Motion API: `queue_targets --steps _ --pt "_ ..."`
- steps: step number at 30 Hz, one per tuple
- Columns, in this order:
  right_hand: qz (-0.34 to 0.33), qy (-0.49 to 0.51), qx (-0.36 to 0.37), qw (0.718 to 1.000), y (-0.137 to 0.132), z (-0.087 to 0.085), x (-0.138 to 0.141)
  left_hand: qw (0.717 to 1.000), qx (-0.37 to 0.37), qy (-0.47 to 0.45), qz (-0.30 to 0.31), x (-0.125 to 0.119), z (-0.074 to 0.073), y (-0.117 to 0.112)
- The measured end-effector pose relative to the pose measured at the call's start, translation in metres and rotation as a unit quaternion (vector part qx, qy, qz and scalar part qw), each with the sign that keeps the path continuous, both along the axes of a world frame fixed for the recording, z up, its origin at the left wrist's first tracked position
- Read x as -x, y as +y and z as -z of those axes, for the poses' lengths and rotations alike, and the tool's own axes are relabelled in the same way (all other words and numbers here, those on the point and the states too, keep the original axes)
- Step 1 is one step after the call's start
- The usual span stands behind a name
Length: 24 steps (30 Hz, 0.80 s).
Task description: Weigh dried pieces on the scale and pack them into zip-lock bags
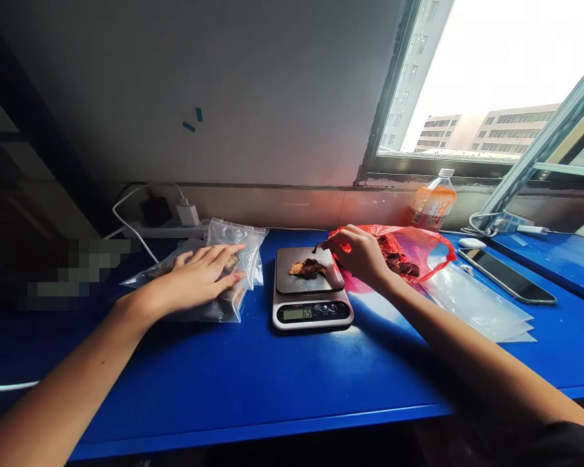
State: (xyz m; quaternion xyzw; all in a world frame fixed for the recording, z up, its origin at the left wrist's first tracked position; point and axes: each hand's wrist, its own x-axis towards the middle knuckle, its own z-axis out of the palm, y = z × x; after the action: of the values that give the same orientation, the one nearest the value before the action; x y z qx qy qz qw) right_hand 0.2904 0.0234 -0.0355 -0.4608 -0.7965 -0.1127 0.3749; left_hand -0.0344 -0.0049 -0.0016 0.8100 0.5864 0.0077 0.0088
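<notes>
A digital kitchen scale (313, 318) stands mid-table, its display reading about 65, a decimal point being too small to make out. Brown dried slices (307, 268) lie on its plate. Over the plate's right edge, my right hand (357, 253) pinches a dark dried slice (320, 247). Just behind that hand, an open red plastic bag (438, 250) holds more dark dried pieces (398, 264). My left hand (199, 279) rests with fingers stretched out on clear zip bags (233, 305), left of the scale. Brown pieces show inside those bags, partly covered by the hand.
Flat clear bags (486, 311) lie at the right, beside a phone (509, 275) and a white earphone case (472, 244). An orange drink bottle (435, 201) stands by the wall. A charger (187, 213) with a white cable sits at the back left of the blue table (272, 389).
</notes>
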Motion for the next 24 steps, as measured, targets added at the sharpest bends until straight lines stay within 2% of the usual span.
queue_targets --steps 5,11,14,17,21,24 --pt "-0.080 -0.090 0.022 0.992 0.000 0.006 -0.006 1.000 -0.002 0.005 0.002 -0.002 0.000 -0.002" --pt "-0.099 -0.100 0.015 0.990 -0.014 -0.005 -0.015 1.000 0.001 0.001 0.004 -0.004 -0.001 -0.002" --pt "-0.064 -0.056 0.001 0.996 -0.015 -0.017 -0.033 1.000 0.001 0.001 0.011 -0.002 0.000 -0.001" --pt "-0.002 -0.005 0.022 1.000 -0.008 -0.022 -0.067 1.000 -0.009 -0.007 0.015 0.000 0.003 0.001" --pt "0.104 -0.020 0.121 0.987 0.007 -0.010 -0.112 1.000 -0.018 -0.014 0.018 0.001 0.005 0.002" --pt "0.128 -0.028 0.155 0.979 0.017 0.005 -0.124 1.000 -0.020 -0.012 0.020 0.001 0.006 0.002"
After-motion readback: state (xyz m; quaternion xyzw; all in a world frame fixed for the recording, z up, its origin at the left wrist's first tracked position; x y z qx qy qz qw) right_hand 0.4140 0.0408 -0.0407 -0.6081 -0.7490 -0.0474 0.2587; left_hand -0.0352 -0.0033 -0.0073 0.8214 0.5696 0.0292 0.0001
